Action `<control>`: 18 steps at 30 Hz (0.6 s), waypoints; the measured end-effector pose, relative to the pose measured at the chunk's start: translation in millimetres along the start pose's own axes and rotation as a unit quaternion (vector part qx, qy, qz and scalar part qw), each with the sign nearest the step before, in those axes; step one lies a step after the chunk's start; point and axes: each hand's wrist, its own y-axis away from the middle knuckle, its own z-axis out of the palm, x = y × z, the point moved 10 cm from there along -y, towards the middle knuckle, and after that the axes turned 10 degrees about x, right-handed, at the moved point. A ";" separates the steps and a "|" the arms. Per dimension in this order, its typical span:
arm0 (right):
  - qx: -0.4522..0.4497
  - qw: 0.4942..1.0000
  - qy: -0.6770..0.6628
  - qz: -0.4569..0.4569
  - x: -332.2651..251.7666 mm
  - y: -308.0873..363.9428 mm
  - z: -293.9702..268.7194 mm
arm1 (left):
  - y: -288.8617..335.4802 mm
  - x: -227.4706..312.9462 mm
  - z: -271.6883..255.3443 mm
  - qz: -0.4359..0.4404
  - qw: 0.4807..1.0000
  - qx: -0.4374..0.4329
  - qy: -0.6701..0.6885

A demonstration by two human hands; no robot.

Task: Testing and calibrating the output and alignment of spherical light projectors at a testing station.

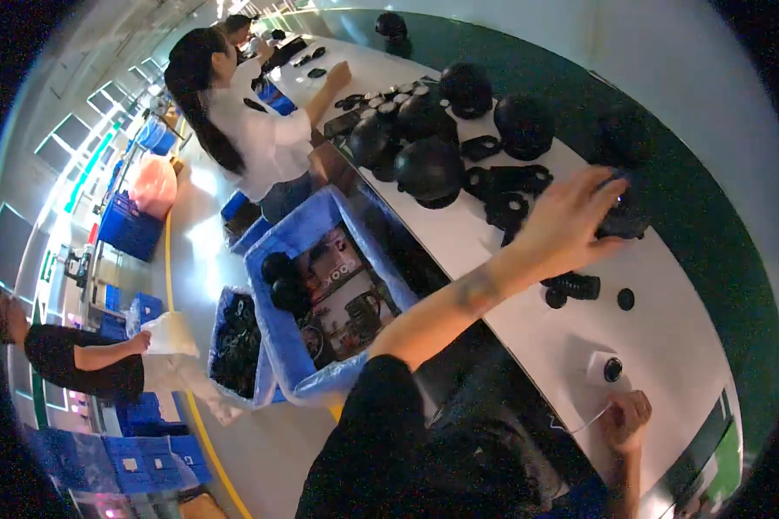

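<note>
My left hand (571,216) reaches across the white table, fingers and thumb curved around a black rounded part (625,221). Its exact kind is unclear because the fingers and the dark background hide much of it. My right hand (627,421) rests low on the table with curled fingers, closed on a thin white cable (587,425). Just beyond that hand sits a small white camera (599,367) with a round black lens. Between my two hands lie a ribbed black part (578,286) and a small black disc (626,299).
Several black domes (428,169) and flat black brackets (506,195) crowd the table's far part. Left of the table stands a blue lined crate (277,346) holding black parts and cardboard. A co-worker in white (255,143) works farther along; another person (91,359) stands at the left.
</note>
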 end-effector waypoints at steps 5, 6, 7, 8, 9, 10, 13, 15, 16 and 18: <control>0.018 1.000 0.024 0.007 -5.2 -13.0 -9.5 | 147.7 -87.1 -223.7 -0.134 0.924 0.277 -0.227; 0.009 0.999 0.033 0.023 -0.6 -8.8 -4.8 | 196.3 -122.4 -262.1 -0.202 0.888 0.282 -0.302; 0.002 0.998 0.050 0.036 0.2 -7.3 -6.6 | 244.9 -153.1 -301.3 -0.279 0.846 0.335 -0.308; 0.004 0.998 0.057 0.039 0.9 -4.9 -11.0 | 293.3 -179.1 -332.4 -0.272 0.814 0.312 -0.407; -0.006 0.996 0.073 0.047 6.8 -2.1 -9.2 | 351.1 -218.5 -352.1 -0.396 0.763 0.313 -0.403; -0.012 0.996 0.072 0.052 7.8 -2.3 -1.5 | 402.3 -237.6 -396.0 -0.385 0.700 0.223 -0.558; -0.023 0.995 0.076 0.063 2.0 -7.4 10.8 | 512.3 -268.9 -497.2 -0.454 0.665 0.055 -0.591; -0.006 0.995 0.087 0.042 13.2 2.0 6.6 | 539.2 -282.8 -491.5 -0.511 0.640 0.039 -0.573; 0.006 0.997 0.080 0.010 9.2 4.3 5.6 | 538.8 -287.2 -492.1 -0.482 0.656 0.016 -0.580; 0.004 0.994 0.110 0.020 3.1 4.3 -0.2 | 536.3 -302.7 -466.0 -0.518 0.646 0.002 -0.560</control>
